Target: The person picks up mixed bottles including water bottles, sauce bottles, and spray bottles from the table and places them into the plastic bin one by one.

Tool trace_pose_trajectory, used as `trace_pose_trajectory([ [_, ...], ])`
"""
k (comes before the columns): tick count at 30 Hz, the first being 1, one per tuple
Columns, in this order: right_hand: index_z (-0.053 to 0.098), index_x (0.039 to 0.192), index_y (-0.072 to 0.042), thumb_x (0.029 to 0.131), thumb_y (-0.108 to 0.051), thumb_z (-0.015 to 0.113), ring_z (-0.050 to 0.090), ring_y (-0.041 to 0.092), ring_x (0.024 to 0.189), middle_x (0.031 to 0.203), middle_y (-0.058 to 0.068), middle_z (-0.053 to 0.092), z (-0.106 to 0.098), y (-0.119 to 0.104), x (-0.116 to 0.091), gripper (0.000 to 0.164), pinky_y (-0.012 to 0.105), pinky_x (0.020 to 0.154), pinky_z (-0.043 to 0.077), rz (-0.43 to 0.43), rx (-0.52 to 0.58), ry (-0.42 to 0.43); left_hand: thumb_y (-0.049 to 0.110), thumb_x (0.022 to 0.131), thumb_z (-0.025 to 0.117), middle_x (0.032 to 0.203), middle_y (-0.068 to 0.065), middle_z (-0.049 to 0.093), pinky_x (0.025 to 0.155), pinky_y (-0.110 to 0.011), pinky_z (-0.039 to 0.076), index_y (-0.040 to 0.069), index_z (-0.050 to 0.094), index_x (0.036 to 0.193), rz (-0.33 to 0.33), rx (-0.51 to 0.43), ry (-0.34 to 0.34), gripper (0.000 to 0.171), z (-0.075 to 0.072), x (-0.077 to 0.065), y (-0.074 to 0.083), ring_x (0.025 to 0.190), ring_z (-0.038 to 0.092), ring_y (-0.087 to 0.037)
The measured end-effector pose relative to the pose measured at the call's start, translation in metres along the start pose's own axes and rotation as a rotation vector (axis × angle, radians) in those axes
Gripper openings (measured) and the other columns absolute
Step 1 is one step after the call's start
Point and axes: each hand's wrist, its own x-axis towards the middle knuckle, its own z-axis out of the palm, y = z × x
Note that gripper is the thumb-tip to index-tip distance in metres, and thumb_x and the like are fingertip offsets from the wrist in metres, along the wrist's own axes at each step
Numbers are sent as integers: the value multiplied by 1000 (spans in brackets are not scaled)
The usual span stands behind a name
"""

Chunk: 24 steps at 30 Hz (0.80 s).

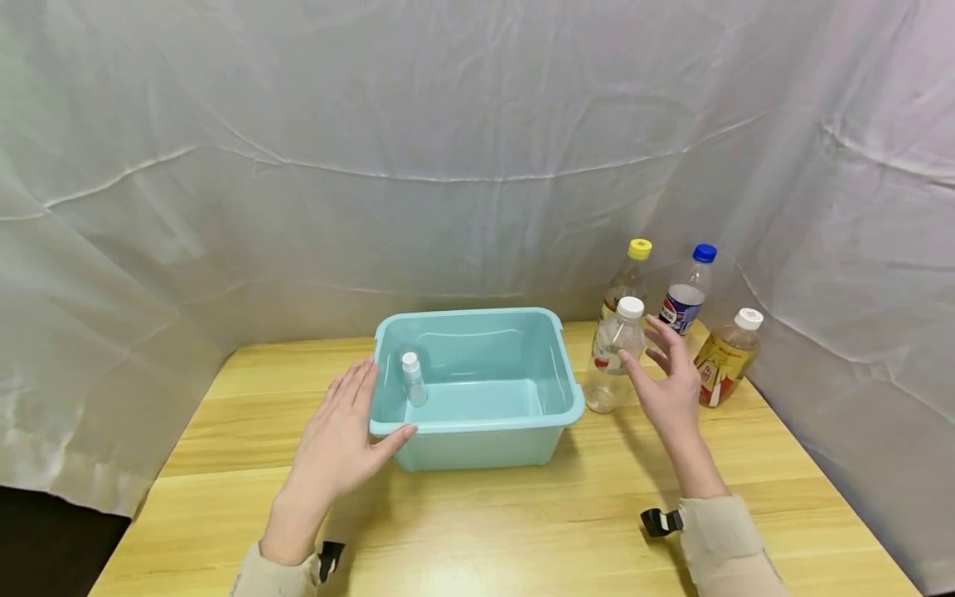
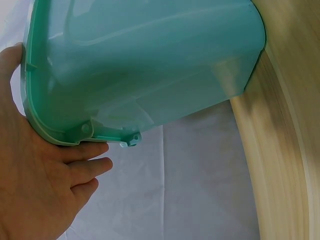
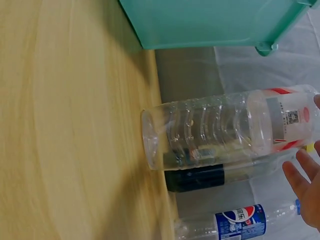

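Note:
A light-blue plastic basin (image 1: 481, 448) stands on the wooden table. My left hand (image 1: 339, 431) rests at its near left corner, the thumb over the front rim and the straight fingers along the left side; the left wrist view shows these fingers (image 2: 85, 167) against the rim. Inside the basin a small clear bottle (image 1: 414, 385) with a white cap stands at the left. Right of the basin is a clear plastic bottle (image 1: 608, 385) with a white cap, upright. My right hand (image 1: 671, 390) is beside it, thumb and fingers spread apart around its upper part without gripping.
Behind the clear bottle stand a yellow-capped bottle (image 1: 628, 278) and a blue-capped Pepsi bottle (image 1: 682, 303). A white-capped bottle of brown drink (image 1: 727, 361) is right of my right hand. Grey cloth (image 1: 477, 166) hangs behind the table (image 1: 477, 531).

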Motion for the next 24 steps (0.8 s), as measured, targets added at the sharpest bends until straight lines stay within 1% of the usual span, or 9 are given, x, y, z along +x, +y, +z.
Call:
trace_pose_trajectory([
  [2, 54, 141, 11, 84, 14, 77, 57, 48, 126, 141, 28, 59, 2, 0, 0, 61, 23, 102, 54, 16, 7, -8, 68, 94, 61, 166, -22, 32, 128, -54, 21, -5, 31, 160, 0, 0, 0, 103, 0, 0, 0, 155, 27, -40],
  [6, 54, 142, 9, 86, 10, 78, 57, 42, 130, 144, 23, 58, 5, 0, 0, 61, 21, 103, 52, 62, -7, -20, 68, 94, 61, 166, -22, 32, 129, -53, 20, -5, 31, 159, 6, -1, 6, 102, 1, -1, 0, 155, 28, -40],
  [10, 55, 143, 6, 87, 7, 79, 58, 38, 131, 145, 20, 58, 7, -1, -1, 61, 27, 106, 52, 94, -37, -26, 67, 94, 61, 166, -22, 32, 129, -53, 20, -5, 32, 159, 13, -6, 13, 102, 1, -1, 0, 154, 28, -40],
  [13, 55, 143, 6, 86, 6, 80, 58, 37, 131, 144, 21, 58, 9, 0, -1, 62, 32, 107, 53, 86, -52, -25, 67, 94, 61, 166, -22, 32, 129, -53, 20, -6, 32, 159, 14, -8, 13, 102, 1, 0, 0, 154, 28, -40],
  [15, 55, 143, 6, 85, 6, 82, 58, 37, 130, 143, 22, 59, 10, 1, -2, 64, 33, 106, 54, 79, -63, -21, 67, 94, 61, 166, -22, 32, 129, -53, 20, -6, 32, 159, 14, -7, 12, 102, 1, 0, 0, 154, 28, -41],
  [18, 55, 143, 5, 84, 5, 83, 58, 37, 130, 142, 23, 58, 11, 4, -2, 65, 30, 103, 54, 76, -72, -16, 67, 94, 62, 166, -23, 33, 128, -54, 21, -6, 33, 159, 16, -4, 14, 102, 1, 1, 1, 154, 29, -41],
  [21, 56, 144, 2, 84, 4, 83, 59, 36, 129, 141, 23, 58, 12, 7, -3, 66, 23, 101, 54, 83, -83, -10, 67, 94, 62, 166, -23, 33, 128, -54, 21, -6, 33, 158, 16, -4, 14, 102, 1, 1, 1, 154, 29, -41],
  [24, 58, 145, -4, 85, -1, 85, 60, 33, 129, 140, 18, 60, 13, 24, -3, 67, 17, 98, 53, 82, -82, -1, 67, 94, 62, 166, -23, 33, 128, -54, 20, -6, 32, 159, 13, -4, 12, 102, 2, 1, 1, 154, 28, -40],
])
